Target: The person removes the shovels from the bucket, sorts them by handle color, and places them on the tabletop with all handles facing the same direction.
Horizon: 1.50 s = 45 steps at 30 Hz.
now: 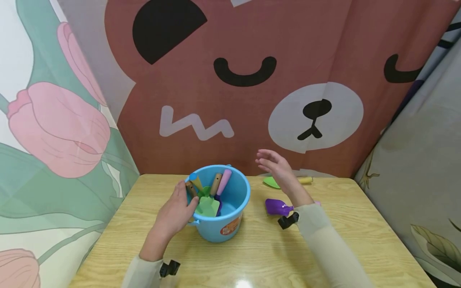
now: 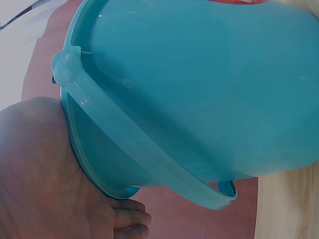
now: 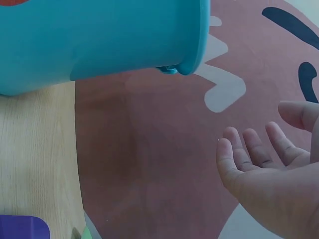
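Left hand (image 1: 176,208) lies against the near-left rim of a blue bucket (image 1: 214,232), palm touching the rim, fingers fairly straight, not clenched. Right hand (image 1: 281,172) is in the air right of the bucket, fingers loosely bent, released, holding nothing.

Bucket stands upright on the table between the hands, closer to the left. Inside, just right of the left hand: toy garden tools, incl. a light green shovel (image 1: 208,206), a brown handle (image 1: 216,184) and a pink handle (image 1: 225,180). Red-orange sticker (image 1: 231,227) on the bucket wall, facing the wearer.

Below the right hand: purple scoop (image 1: 277,207) flat on the table, partly hidden by the right sleeve (image 1: 317,224). Beyond the right wrist, near the far edge: green trowel (image 1: 271,183), yellow handle.

Table (image 1: 259,248): light wood grain, glossy, bright reflection between the forearms. Ahead of both hands, a reddish-brown cloth (image 1: 248,104) with a cartoon bear face, hanging behind the far edge. Left of the left hand, tulip-print cloth (image 1: 57,128). Right of the right hand, greyish cloth (image 1: 417,160) with leaf prints.
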{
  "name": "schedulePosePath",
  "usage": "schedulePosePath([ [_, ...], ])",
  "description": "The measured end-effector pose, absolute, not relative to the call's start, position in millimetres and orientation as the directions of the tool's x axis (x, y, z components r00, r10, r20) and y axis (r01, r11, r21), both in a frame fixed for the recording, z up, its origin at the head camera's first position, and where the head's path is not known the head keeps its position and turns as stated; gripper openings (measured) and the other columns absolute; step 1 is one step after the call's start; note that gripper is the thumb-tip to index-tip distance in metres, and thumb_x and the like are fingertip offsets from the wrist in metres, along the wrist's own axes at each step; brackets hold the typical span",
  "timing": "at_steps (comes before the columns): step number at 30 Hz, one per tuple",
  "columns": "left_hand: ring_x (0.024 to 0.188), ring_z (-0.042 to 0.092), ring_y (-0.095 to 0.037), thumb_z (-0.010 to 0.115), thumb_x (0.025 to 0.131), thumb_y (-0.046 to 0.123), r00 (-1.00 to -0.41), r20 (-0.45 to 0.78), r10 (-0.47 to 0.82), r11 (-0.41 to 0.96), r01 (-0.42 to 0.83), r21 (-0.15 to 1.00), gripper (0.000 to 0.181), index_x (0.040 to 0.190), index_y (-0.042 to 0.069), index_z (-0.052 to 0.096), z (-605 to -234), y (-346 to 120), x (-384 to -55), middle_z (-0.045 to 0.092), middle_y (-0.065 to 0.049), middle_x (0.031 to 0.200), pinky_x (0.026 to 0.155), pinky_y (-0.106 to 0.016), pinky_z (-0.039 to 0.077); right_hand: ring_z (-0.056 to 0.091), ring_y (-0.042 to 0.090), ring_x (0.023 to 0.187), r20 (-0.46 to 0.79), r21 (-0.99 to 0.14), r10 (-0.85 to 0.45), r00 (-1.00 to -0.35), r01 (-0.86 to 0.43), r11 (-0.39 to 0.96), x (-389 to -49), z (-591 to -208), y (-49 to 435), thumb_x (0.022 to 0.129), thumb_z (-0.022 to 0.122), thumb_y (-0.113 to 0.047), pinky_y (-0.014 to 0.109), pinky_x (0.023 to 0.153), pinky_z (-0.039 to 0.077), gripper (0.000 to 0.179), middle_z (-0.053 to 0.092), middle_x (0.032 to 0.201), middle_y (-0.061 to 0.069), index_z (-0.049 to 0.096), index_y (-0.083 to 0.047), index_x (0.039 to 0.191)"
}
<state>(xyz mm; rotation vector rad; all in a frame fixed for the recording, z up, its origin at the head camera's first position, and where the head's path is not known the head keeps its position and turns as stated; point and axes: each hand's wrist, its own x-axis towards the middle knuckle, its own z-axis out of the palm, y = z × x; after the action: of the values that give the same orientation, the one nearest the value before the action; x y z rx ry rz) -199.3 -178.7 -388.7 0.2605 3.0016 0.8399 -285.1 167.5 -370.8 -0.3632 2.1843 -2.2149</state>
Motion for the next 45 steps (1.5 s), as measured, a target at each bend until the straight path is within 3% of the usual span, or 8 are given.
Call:
schedulePosePath([
  [5,0.153,0.013,-0.043,0.039,0.106,0.047,-0.986,0.026,0.167,0.841,0.157,0.517,0.085,0.158,-0.009,0.004,-388,-179,-199,0.008,-0.027,0.166,0.118,-0.062,0.025,0.049,0.040,0.135,0.173,-0.981,-0.206,-0.963,-0.187,0.046,-289,-372,161,0.103,0.059,-0.019,0.050,0.113,0.041,0.042,0.055,0.137,0.013,0.051,-0.009,0.143],
  [20,0.153,0.014,-0.044,0.038,0.104,0.053,-0.987,0.023,0.161,0.841,0.149,0.520,0.088,0.159,-0.007,0.004,-390,-178,-199,0.009,-0.027,0.167,0.116,-0.064,0.027,0.054,0.033,0.134,0.127,-0.942,-0.324,-0.937,-0.216,0.257,-297,-367,134,0.101,0.063,-0.026,0.056,0.109,0.044,0.043,0.056,0.143,0.008,0.055,-0.018,0.142],
  [25,0.153,0.014,-0.044,0.039,0.105,0.052,-0.987,0.027,0.157,0.842,0.149,0.518,0.087,0.159,-0.008,0.005,-391,-179,-198,0.009,-0.027,0.166,0.117,-0.063,0.026,0.052,0.033,0.133,0.107,-0.920,-0.373,-0.922,-0.234,0.315,-302,-370,127,0.100,0.065,-0.028,0.054,0.106,0.047,0.046,0.055,0.145,0.008,0.055,-0.014,0.143],
  [30,0.153,0.013,-0.044,0.039,0.105,0.052,-0.986,0.031,0.162,0.841,0.154,0.519,0.087,0.159,-0.008,0.005,-390,-179,-198,0.010,-0.027,0.166,0.117,-0.063,0.026,0.058,0.029,0.125,0.099,-0.883,-0.403,-0.910,-0.267,0.386,-306,-372,123,0.099,0.066,-0.030,0.048,0.100,0.053,0.044,0.058,0.141,0.008,0.058,-0.019,0.141],
  [45,0.153,0.016,-0.044,0.040,0.104,0.050,-0.988,0.024,0.150,0.844,0.140,0.517,0.087,0.159,-0.008,0.005,-387,-175,-194,0.011,-0.027,0.166,0.116,-0.064,0.028,0.056,0.030,0.128,0.077,-0.826,-0.456,-0.886,-0.313,0.468,-310,-372,113,0.098,0.067,-0.025,0.052,0.104,0.050,0.043,0.059,0.139,0.008,0.060,-0.017,0.139],
])
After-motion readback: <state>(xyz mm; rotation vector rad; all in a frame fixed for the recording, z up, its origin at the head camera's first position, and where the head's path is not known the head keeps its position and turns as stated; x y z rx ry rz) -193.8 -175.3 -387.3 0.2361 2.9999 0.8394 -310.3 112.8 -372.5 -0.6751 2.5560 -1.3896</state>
